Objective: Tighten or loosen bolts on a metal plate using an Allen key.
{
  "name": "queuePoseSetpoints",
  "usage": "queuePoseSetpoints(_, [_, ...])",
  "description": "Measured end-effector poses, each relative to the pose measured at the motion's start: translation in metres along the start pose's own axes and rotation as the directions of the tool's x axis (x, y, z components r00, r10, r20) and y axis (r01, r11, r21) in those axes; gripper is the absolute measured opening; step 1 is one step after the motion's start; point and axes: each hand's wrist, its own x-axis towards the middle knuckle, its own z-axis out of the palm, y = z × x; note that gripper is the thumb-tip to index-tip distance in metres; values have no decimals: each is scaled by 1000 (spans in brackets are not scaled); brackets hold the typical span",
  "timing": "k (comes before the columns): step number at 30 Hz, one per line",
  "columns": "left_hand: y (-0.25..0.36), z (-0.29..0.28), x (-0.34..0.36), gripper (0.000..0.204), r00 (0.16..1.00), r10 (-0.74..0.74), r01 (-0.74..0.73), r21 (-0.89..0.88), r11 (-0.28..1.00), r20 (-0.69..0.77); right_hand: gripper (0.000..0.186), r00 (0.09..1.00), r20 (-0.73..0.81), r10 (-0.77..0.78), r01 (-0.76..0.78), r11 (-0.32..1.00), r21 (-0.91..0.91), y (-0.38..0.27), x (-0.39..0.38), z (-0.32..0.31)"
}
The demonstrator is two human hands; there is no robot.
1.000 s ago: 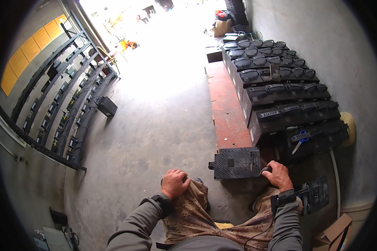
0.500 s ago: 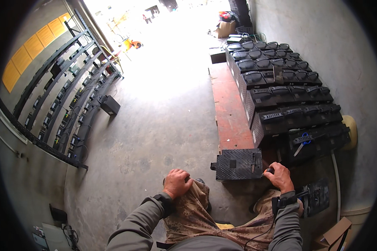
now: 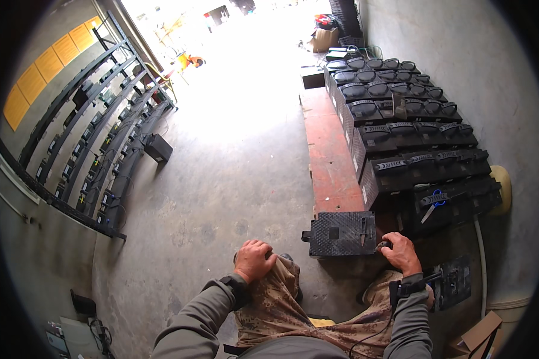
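Note:
A flat black textured box (image 3: 340,233) lies at the near end of a red-brown platform (image 3: 328,155), with a small dark tool lying on its top. My right hand (image 3: 402,253) is closed around a small dark handle at the box's right near corner. My left hand (image 3: 254,260) rests on my left knee, fingers curled over the camouflage trouser cloth and holding nothing. A watch sits on each wrist.
Rows of stacked black battery cases (image 3: 401,125) fill the platform along the right wall; scissors with blue handles (image 3: 431,203) lie on the nearest case. A long dark rack (image 3: 96,149) with several units runs along the left. A black plate (image 3: 455,282) lies by my right knee.
The view has shifted slightly. Both hands stay in nearly the same places, the right at the box's corner and the left on the knee.

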Motion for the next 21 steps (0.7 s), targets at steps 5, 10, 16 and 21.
queuePoseSetpoints(5, [0, 0, -1, 26, 1000, -11, 11, 4, 1000, 2, 35, 986, 61, 156, -149, 984, -99, -14, 1, -7])
queuePoseSetpoints(10, [0, 1, 0, 26, 1000, -6, 5, -28, 1000, -12, 35, 999, 21, 36, -38, 998, 55, -8, -1, -3])
queuePoseSetpoints(16, [-1, 0, -1, 28, 1000, -9, 10, -27, 1000, 13, 37, 990, 70, 126, -121, 990, -78, -15, 1, -7])
queuePoseSetpoints(21, [2, -1, 1, 25, 1000, -15, 15, -36, 999, -9, 42, 998, 54, 11, -11, 1000, -8, 1, 0, 2])
